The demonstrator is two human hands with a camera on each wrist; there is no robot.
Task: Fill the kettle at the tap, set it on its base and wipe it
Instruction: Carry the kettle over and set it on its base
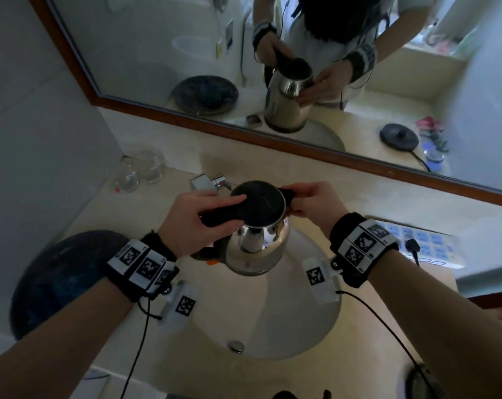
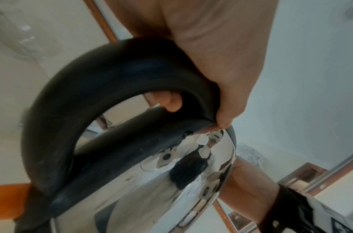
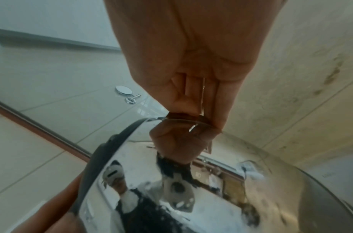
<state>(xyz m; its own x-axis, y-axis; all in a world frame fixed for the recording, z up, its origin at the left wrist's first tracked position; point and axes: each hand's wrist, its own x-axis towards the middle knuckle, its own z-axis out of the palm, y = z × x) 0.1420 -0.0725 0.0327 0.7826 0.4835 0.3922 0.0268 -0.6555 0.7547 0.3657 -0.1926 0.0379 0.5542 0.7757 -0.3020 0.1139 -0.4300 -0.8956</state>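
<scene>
over the sink (image 1: 272, 326), the kettle (image 1: 257, 246) hangs by the tap (image 1: 212, 181); left hand (image 1: 192, 223) curls round its handle (image 2: 104, 97), right hand (image 1: 316, 203) pinches the lid (image 1: 258, 203) edge. no water runs; filling, the base (image 1: 399, 136) and wiping remain.

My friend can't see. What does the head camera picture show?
Two hands hold a shiny kettle over the sink: the left hand grips its black handle, the right hand pinches the spout edge. A mirror reflects them.

Beige counter (image 1: 359, 326): glasses (image 1: 140, 171), perhaps bowl (image 1: 62, 280).
</scene>
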